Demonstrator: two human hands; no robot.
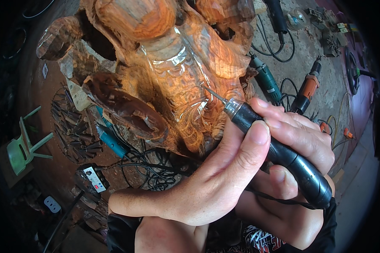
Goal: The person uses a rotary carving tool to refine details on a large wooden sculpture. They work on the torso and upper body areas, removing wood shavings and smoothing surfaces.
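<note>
A black rotary carving handpiece (285,154) with a clear collar and a thin bit lies slantwise in front of me. Its bit tip touches the carved surface of a large reddish-brown wood piece (173,80), which has glossy grooves and hollows. My right hand (306,137) is closed round the handpiece, its fingers curled over the far side. From the lower left comes my left hand (217,179), the thumb pressed on the handpiece near its front; its other fingers are mostly hidden behind the thumb and the tool.
Teal power tools (266,78) and an orange-and-black one (308,90) lie at the right with cables. Another teal tool (112,141), a control box (93,179), tangled cords, a pile of cylindrical brown pieces (74,126) and a green stool (23,149) are at the left.
</note>
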